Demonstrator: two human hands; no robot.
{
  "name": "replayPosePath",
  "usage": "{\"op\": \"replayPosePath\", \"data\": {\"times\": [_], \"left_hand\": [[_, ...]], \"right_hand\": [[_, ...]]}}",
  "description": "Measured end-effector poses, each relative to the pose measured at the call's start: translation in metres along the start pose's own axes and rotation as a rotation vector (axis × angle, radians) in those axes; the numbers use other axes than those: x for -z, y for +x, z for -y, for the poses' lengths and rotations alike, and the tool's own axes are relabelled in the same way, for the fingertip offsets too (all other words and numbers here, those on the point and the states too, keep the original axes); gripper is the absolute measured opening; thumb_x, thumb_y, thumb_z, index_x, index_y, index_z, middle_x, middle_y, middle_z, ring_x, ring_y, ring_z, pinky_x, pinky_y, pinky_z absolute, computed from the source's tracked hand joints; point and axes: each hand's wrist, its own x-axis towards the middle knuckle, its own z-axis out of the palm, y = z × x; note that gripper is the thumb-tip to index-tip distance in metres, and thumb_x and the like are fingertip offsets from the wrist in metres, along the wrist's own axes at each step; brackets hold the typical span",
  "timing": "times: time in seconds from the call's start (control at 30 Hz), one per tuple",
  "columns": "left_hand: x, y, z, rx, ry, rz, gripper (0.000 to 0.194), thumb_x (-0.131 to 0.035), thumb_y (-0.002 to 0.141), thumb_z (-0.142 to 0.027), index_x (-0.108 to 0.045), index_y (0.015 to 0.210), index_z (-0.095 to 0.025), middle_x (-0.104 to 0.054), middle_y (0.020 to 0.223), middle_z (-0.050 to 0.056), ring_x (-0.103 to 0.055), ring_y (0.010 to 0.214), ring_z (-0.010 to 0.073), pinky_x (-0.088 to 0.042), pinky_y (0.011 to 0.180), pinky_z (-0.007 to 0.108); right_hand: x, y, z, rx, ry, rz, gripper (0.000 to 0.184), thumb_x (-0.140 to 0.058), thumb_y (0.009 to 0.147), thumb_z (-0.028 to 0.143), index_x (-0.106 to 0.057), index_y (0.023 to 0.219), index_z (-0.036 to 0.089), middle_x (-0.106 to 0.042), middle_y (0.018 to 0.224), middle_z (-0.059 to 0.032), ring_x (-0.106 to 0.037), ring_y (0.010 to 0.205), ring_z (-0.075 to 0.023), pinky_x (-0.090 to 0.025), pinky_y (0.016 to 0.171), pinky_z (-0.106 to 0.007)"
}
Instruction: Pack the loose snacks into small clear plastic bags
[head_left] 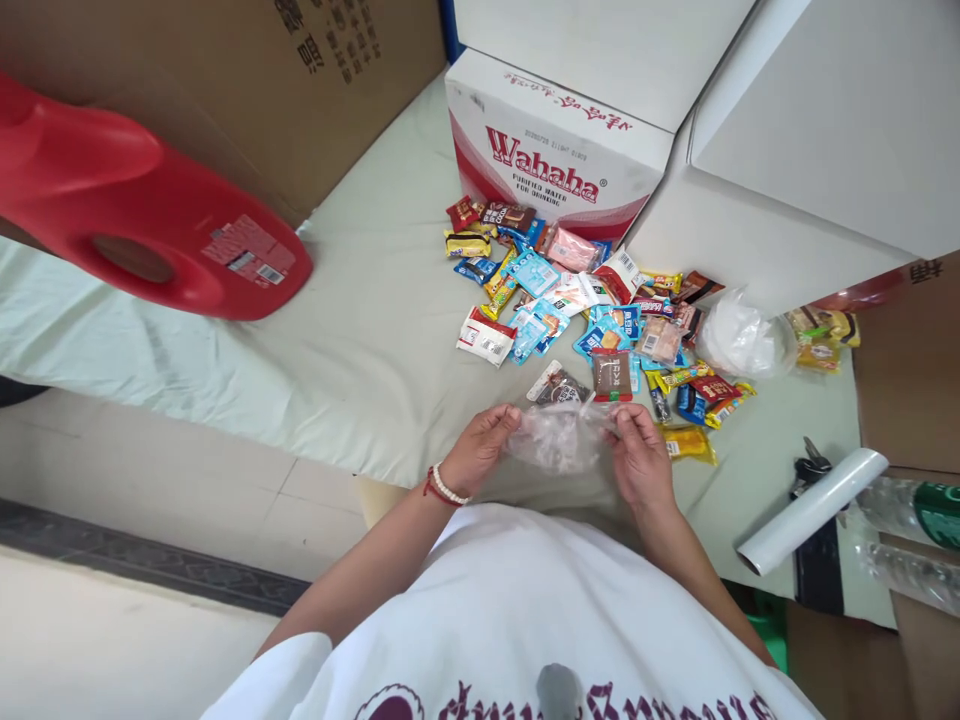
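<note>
A clear plastic bag (561, 440) is stretched between my two hands, close in front of my shirt. My left hand (480, 450), with beaded bracelets at the wrist, pinches its left side. The other side is pinched in the fingers of my right hand (643, 460). Just beyond the bag lie a brown snack packet (613, 374) and a dark snack packet (556, 384). Farther back spreads a pile of small wrapped snacks (559, 297) in blue, yellow, red and white. A yellow-wrapped snack (688, 443) lies to the right of my right hand.
A Wahaha carton (555, 150) stands behind the snacks, with white boxes (817, 130) beside it. Bunched clear plastic (746, 335) sits at the right. A red jug (150, 200) is at the left. A white roll (814, 510), keys (814, 460) and plastic bottles (911, 510) lie at the right.
</note>
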Motion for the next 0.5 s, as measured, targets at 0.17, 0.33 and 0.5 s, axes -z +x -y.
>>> {"op": "replayPosePath", "data": {"times": [0.17,0.33,0.5], "left_hand": [[0.024,0.001,-0.004,0.079,0.111,-0.092,0.054,-0.073,0.076,-0.069,-0.053,0.072,-0.019,-0.053,0.07,-0.002,-0.055,0.066,0.0132,-0.05,0.064,0.029],[0.029,-0.004,-0.008,-0.241,0.541,-0.482,0.037,-0.083,0.069,-0.042,-0.057,0.084,-0.021,-0.059,0.093,0.002,-0.057,0.087,0.0188,-0.051,0.078,0.033],[-0.012,-0.002,-0.015,-0.364,0.538,0.102,0.076,-0.08,0.076,-0.055,-0.053,0.138,-0.02,-0.056,0.143,0.017,-0.055,0.132,0.0314,-0.044,0.112,0.047]], "right_hand": [[0.007,0.004,0.007,0.067,-0.04,-0.116,0.036,-0.075,0.087,0.055,-0.056,0.09,0.025,-0.054,0.077,0.0043,-0.052,0.062,-0.0103,-0.039,0.046,-0.019],[0.001,0.002,0.023,0.038,0.098,-0.053,0.035,-0.079,0.086,0.047,-0.053,0.088,0.024,-0.041,0.069,0.0081,-0.033,0.048,-0.0041,-0.03,0.04,-0.014],[-0.016,-0.01,0.036,-0.06,0.176,0.14,0.031,-0.082,0.085,0.042,-0.056,0.087,0.025,-0.038,0.064,0.0075,-0.034,0.049,-0.0051,-0.03,0.041,-0.011]]}}
